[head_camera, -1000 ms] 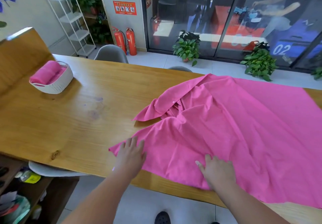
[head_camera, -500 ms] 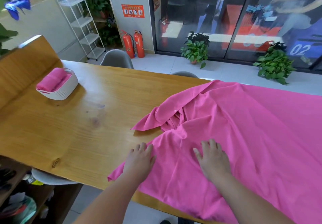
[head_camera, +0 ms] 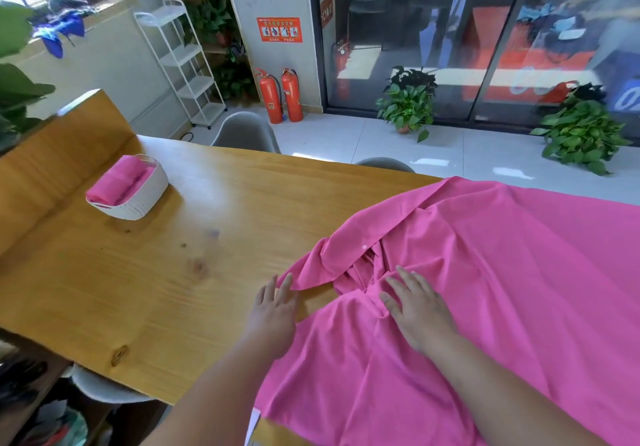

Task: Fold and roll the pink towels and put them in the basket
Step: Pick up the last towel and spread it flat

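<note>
Left hand (head_camera: 273, 310) flat, fingers straight, at the spread pink towel's (head_camera: 502, 289) crumpled left edge; right hand (head_camera: 419, 310) flat, palm down on it; bare table (head_camera: 173, 272) leftward to basket (head_camera: 138, 203), rolled towel (head_camera: 121, 182) inside, toward the far-left corner.

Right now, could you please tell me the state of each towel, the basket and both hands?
Large pink towel: unfolded, spread over the table, bunched at its left corner.
Basket: upright on the table, partly filled.
Rolled pink towel: rolled, lying in the basket.
Left hand: open, flat at the large towel's left edge.
Right hand: open, flat on the large towel beside the bunched folds.
</note>
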